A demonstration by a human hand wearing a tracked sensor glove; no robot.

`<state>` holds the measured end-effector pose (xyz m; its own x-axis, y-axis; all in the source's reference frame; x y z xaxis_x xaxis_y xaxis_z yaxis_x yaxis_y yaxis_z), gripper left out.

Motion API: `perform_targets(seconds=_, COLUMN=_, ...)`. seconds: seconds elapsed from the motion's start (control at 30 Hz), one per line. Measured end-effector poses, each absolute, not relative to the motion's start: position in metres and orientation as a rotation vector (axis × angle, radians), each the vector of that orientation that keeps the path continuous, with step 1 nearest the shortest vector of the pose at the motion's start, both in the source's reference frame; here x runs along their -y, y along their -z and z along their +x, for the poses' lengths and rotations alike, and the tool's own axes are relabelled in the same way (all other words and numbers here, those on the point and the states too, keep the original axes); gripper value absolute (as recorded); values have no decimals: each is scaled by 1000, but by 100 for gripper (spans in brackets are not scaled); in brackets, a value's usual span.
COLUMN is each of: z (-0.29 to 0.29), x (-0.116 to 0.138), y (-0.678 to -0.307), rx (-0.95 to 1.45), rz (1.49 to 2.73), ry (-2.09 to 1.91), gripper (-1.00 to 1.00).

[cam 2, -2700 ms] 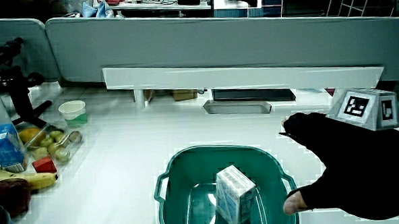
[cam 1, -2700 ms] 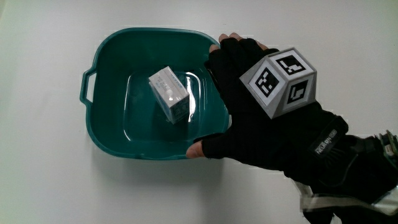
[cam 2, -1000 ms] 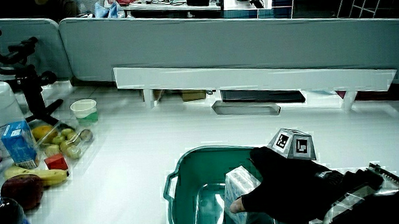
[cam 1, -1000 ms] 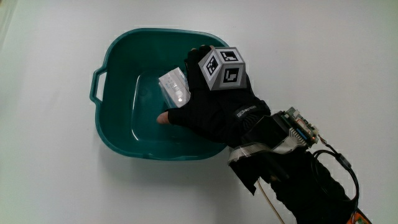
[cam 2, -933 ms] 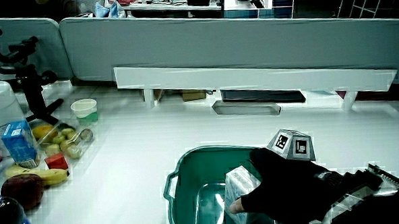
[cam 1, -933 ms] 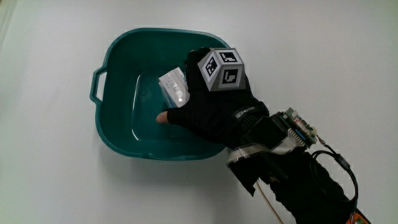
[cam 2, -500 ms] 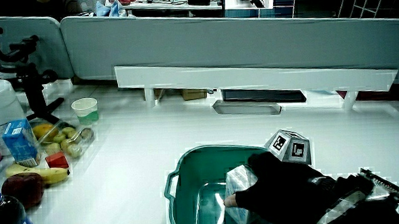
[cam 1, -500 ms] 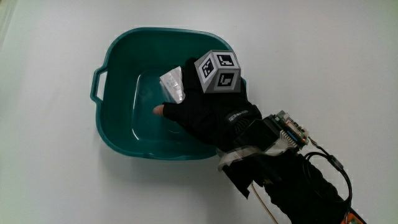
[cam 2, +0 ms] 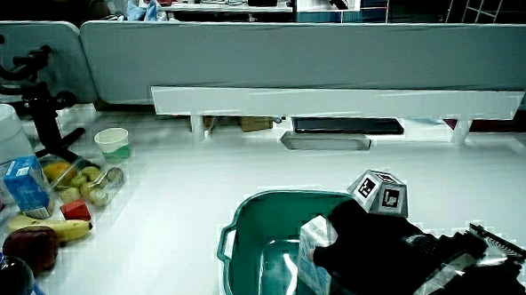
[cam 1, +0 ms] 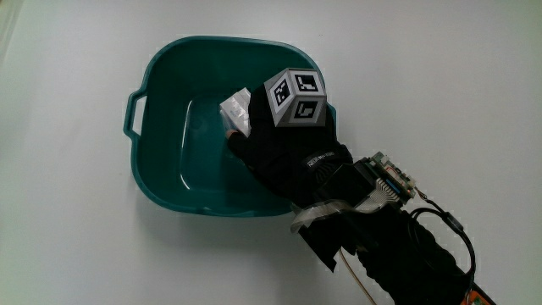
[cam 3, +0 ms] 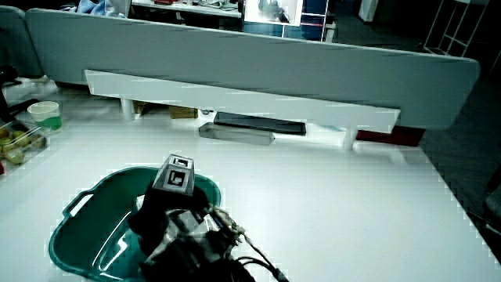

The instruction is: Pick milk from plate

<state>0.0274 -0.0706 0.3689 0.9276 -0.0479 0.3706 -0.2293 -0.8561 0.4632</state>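
Hand (cam 1: 284,152) is inside the teal basin (cam 1: 161,127), fingers closed around the milk carton (cam 1: 237,113), which is tilted, not upright. Main view shows only the carton's top corner poking out past the glove; the rest is covered by the hand and the patterned cube (cam 1: 295,97)

In a side view the carton (cam 2: 315,243) shows more of its face, and it looks raised off the basin (cam 2: 248,221) floor, though can't confirm the gap. Same view also has clutter near the table's edge, well apart from the basin: blue carton (cam 2: 26,186), banana (cam 2: 49,230), paper cup (cam 2: 112,142), tray of fruit (cam 2: 87,184). Main view shows none of that

In a side view the hand (cam 3: 160,219) and forearm block the carton completely; only the basin (cam 3: 78,231) rim and handle are clear there. Fingertips not visible in any view, carton print unreadable
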Motion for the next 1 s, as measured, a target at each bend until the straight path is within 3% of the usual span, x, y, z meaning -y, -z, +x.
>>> perform_targets(seconds=0.27, z=28, x=69, y=-367, rx=217, rz=2617, ry=-486, gripper=100)
perform_targets(seconds=0.8, z=39, x=73, y=-346, rx=344, rz=2667, ry=-570, gripper=100)
perform_targets(seconds=1.0, z=49, x=80, y=-328, rx=387, rz=2625, ry=-635, gripper=100)
